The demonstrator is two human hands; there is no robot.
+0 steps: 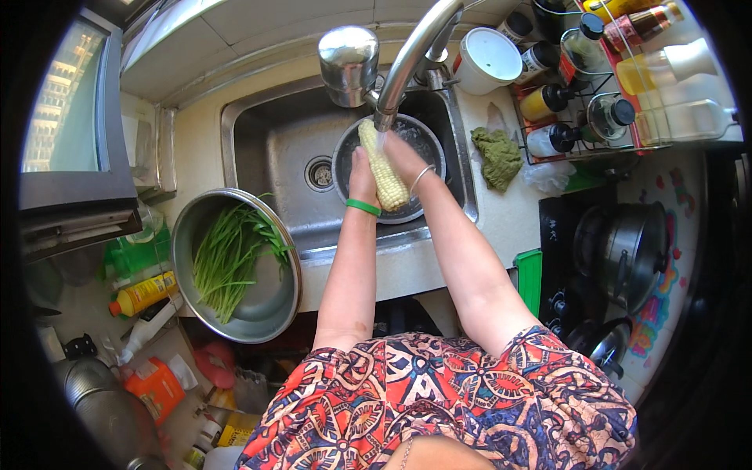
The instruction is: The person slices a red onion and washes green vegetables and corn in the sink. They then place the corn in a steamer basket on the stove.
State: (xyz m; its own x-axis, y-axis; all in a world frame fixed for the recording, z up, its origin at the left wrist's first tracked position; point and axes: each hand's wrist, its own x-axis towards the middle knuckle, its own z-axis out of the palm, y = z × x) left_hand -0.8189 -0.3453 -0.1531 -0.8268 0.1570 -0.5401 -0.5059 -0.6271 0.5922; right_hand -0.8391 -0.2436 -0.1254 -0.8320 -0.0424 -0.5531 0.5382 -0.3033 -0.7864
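A pale, husked ear of corn [385, 170] lies slantwise between my two hands, below the spout of the chrome faucet [405, 61]. Water runs from the spout onto it. My left hand [363, 176] presses along its left side, the wrist circled by a green band. On the other side is my right hand [404, 157], partly hidden behind the corn, with a pale bangle at the wrist. Under both hands a round metal basin [437, 138] holding water rests in the right part of the stainless steel sink [264, 129].
Left of the sink, a large metal bowl [270, 311] of green leafy stalks [226, 258] overhangs the counter edge. A faucet-mounted filter [349, 64] hangs over the sink. At right are a green cloth [496, 155], a white tub [489, 59], a bottle rack [593, 158] and a pot [631, 252].
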